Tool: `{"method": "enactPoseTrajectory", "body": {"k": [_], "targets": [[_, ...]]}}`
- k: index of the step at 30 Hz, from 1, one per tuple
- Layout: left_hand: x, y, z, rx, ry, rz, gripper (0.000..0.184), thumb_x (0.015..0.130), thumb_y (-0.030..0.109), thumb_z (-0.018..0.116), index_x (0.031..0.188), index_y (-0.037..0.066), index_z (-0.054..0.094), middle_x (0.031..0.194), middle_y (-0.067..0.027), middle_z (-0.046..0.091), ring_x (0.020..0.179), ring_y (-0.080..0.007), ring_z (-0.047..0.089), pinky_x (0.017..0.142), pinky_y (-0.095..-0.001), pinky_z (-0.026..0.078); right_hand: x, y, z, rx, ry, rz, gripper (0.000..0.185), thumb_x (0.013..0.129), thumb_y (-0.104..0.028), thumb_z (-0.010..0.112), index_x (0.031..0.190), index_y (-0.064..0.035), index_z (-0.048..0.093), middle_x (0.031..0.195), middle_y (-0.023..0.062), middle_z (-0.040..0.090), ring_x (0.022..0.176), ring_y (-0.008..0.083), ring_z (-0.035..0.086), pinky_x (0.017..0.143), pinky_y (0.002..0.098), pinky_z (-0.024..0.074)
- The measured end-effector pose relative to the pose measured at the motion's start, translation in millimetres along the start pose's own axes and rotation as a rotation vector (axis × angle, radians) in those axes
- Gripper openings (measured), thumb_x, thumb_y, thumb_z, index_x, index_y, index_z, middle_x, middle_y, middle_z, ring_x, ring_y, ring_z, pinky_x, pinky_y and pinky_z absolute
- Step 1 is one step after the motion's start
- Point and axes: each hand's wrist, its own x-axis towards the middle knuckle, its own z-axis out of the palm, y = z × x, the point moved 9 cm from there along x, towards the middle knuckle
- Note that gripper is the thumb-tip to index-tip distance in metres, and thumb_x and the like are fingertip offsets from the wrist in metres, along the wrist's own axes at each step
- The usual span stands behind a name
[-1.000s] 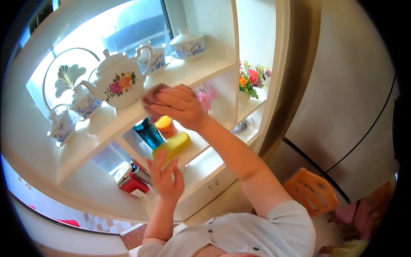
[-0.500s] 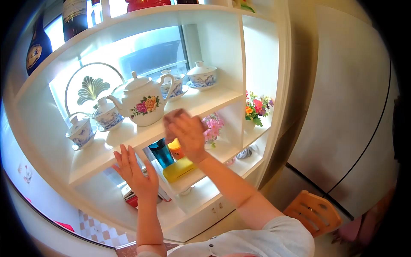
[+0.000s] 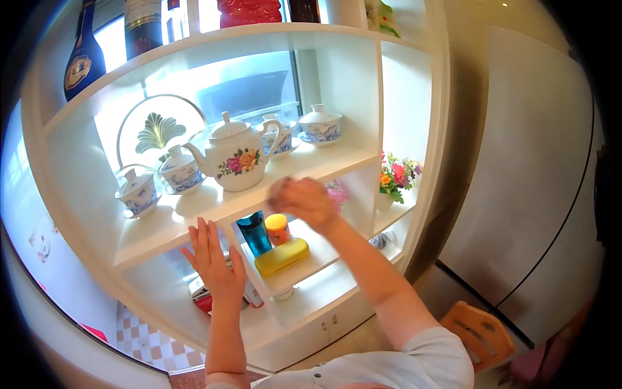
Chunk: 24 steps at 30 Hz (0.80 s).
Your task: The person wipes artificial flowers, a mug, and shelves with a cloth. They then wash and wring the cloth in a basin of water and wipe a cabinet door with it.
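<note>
My left hand (image 3: 219, 266) is raised with its fingers stretched out, just below the front edge of the white shelf (image 3: 188, 227), holding nothing. My right hand (image 3: 308, 202) is curled near the same edge, to the right. A dark reddish-brown patch shows at its blurred fingertips; I cannot make out what it is. Above and between my hands, a white teapot (image 3: 236, 159) with painted roses stands on the shelf. Blue-and-white lidded cups stand on both sides of it: one cup (image 3: 138, 192) at the far left, another cup (image 3: 180, 170) near the spout, and a cup (image 3: 321, 124) at the right.
Below are a teal container (image 3: 254, 235), an orange jar (image 3: 277, 230) with a yellow lid and a yellow case (image 3: 282, 257). Flowers (image 3: 396, 176) fill a right compartment. Bottles (image 3: 83, 65) stand above. An orange chair (image 3: 478, 336) and a grey refrigerator (image 3: 531, 168) are at the right.
My view has shifted, so the shelf sits further right and slightly lower. My right hand has moved along the shelf edge and its fingers are more curled. The left stays outstretched.
</note>
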Motion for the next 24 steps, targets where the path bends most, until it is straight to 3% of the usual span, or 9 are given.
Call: {"method": "enactPoseTrajectory", "body": {"k": [6,8,11,12,13,15,18,20,24], "targets": [[1,2,-6,0.002,-0.032,0.010,0.062,0.084,0.008,0.058,0.144,0.002,0.043,0.153,-0.0168,0.036,0.145,-0.0357,0.027,0.117,-0.0574,0.005,-68,87,-102,-0.484,0.240,0.392,0.022,0.086,0.005,0.056,0.103,-0.0009,0.069,0.087,0.0090,0.067,0.075,0.0207,0.064,0.063,0.0297,0.0491],[0,2,-5,-0.016,-0.044,-0.004,0.063,0.083,0.007,0.058,0.144,0.002,0.043,0.153,-0.0167,0.036,0.145,-0.0361,0.026,0.117,-0.0576,0.006,-105,127,-141,-0.168,0.559,1.063,0.021,0.092,0.004,0.052,0.107,0.0024,0.067,0.079,0.0071,0.065,0.053,0.0117,0.054,0.046,0.0248,0.0418],[1,4,-5,-0.031,-0.031,-0.023,0.062,0.083,0.007,0.058,0.143,0.002,0.043,0.154,-0.0170,0.035,0.145,-0.0367,0.026,0.117,-0.0579,0.007,-71,150,-173,0.281,0.999,1.149,0.029,0.096,0.001,0.049,0.122,0.0041,0.062,0.074,0.0066,0.062,0.041,0.0067,0.041,0.037,0.0242,0.0328],[1,5,-4,-0.036,-0.029,-0.020,0.062,0.083,0.007,0.058,0.143,0.002,0.043,0.154,-0.0170,0.035,0.145,-0.0367,0.026,0.117,-0.0579,0.007,-37,149,-178,0.340,0.962,1.036,0.031,0.096,0.003,0.049,0.124,0.0040,0.061,0.076,0.0078,0.063,0.040,0.0067,0.039,0.037,0.0242,0.0321],[1,4,-4,-0.028,-0.029,-0.025,0.062,0.084,0.008,0.058,0.143,0.002,0.043,0.154,-0.0172,0.035,0.145,-0.0370,0.026,0.117,-0.0580,0.008,-17,168,-178,0.381,0.862,0.933,0.041,0.092,0.009,0.044,0.131,0.0023,0.056,0.103,0.0094,0.068,0.074,0.0083,0.059,0.044,0.0226,0.0404],[0,3,-2,-0.026,-0.029,-0.029,0.061,0.084,0.008,0.057,0.143,0.002,0.043,0.154,-0.0174,0.035,0.145,-0.0372,0.026,0.117,-0.0580,0.008,32,192,-179,0.341,0.876,0.593,0.043,0.090,0.012,0.044,0.129,0.0031,0.057,0.113,0.0104,0.068,0.078,0.0100,0.063,0.051,0.0221,0.0468],[-1,1,0,-0.017,-0.028,-0.045,0.061,0.084,0.008,0.058,0.143,0.002,0.044,0.153,-0.0180,0.035,0.145,-0.0376,0.026,0.117,-0.0582,0.007,86,215,-171,0.263,0.835,0.778,0.037,0.090,0.006,0.047,0.122,-0.0014,0.064,0.081,0.0046,0.065,0.042,0.0069,0.044,0.034,0.0240,0.0338],[-2,1,1,-0.013,-0.004,-0.045,0.060,0.084,0.009,0.058,0.142,0.002,0.044,0.153,-0.0182,0.035,0.145,-0.0381,0.026,0.117,-0.0584,0.007,118,231,-164,0.186,0.761,0.773,0.032,0.094,-0.001,0.050,0.122,-0.0059,0.065,0.066,0.0023,0.058,0.042,0.0081,0.046,0.035,0.0249,0.0351],[-2,2,3,0.008,-0.001,-0.050,0.057,0.083,0.008,0.058,0.139,0.002,0.048,0.153,-0.0188,0.035,0.145,-0.0399,0.026,0.116,-0.0585,0.006,157,280,-154,-0.067,0.559,0.755,0.027,0.093,-0.007,0.056,0.117,-0.0089,0.069,0.085,0.0045,0.068,0.055,0.0118,0.058,0.048,0.0259,0.0455]]}}
